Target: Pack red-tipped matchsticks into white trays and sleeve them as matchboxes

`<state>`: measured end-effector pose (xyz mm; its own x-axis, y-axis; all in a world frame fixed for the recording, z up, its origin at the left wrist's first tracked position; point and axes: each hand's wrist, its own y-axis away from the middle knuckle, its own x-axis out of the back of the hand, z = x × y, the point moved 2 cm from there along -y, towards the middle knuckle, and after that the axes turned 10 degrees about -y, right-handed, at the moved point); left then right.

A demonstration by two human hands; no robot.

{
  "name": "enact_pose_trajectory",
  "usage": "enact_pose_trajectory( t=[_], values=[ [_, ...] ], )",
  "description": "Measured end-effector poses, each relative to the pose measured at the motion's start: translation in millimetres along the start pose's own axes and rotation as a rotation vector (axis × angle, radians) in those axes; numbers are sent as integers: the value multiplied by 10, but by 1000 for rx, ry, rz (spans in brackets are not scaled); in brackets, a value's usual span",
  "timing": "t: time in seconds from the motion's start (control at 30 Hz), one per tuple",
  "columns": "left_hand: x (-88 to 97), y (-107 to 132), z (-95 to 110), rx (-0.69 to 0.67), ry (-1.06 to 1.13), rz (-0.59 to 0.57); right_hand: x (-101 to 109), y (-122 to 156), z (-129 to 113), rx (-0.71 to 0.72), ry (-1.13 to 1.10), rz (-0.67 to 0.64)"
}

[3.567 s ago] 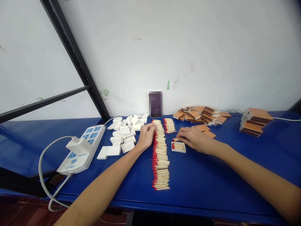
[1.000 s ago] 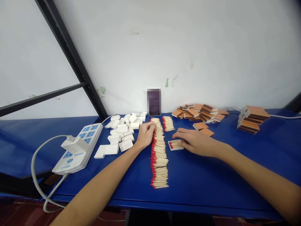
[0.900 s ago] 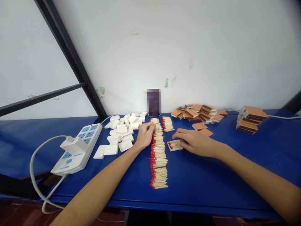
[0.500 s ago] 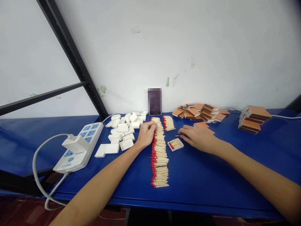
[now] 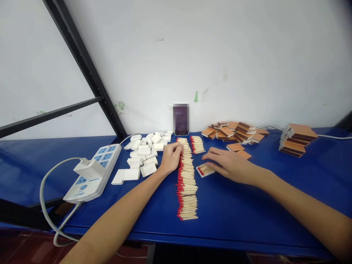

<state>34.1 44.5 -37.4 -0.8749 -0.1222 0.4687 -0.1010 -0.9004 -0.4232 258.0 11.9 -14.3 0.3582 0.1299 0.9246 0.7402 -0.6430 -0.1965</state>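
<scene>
A long row of red-tipped matches point(image 5: 188, 183) runs down the blue table, heads to the left. At the row's far part, my left hand point(image 5: 172, 157) rests with curled, closed fingers against the match heads; whatever they pinch is hidden. To the right of the row lies a small white matchbox tray point(image 5: 202, 175) holding several matches. My right hand point(image 5: 229, 165) reaches over the tray's right side, its fingers stretched and apart, with no match visible between them. A shorter group of matches point(image 5: 197, 145) lies just beyond the tray.
White empty matchbox trays point(image 5: 144, 150) are heaped on the left, near a power strip point(image 5: 93, 172) with a plugged-in charger. Orange matchbox sleeves point(image 5: 233, 132) are piled at the back right, with a stack of sleeves point(image 5: 298, 137) farther right. A phone point(image 5: 181, 120) leans on the wall.
My right hand has moved slightly left over the tray, and the match it held is no longer seen between its fingers. My left hand stays in place.
</scene>
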Motion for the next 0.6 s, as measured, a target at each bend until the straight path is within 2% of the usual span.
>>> enact_pose_trajectory(
  t=[0.17, 0.37, 0.6],
  values=[
    [0, 3, 5, -2, -4, -8, 11, 11, -24, 7, -131, -45],
    [-14, 0, 6, -4, -7, -18, 14, 1, 62, -103, -128, -56],
    [-2, 14, 26, -39, -67, -30, 26, 3, 75, -122, -167, -81]
  ],
)
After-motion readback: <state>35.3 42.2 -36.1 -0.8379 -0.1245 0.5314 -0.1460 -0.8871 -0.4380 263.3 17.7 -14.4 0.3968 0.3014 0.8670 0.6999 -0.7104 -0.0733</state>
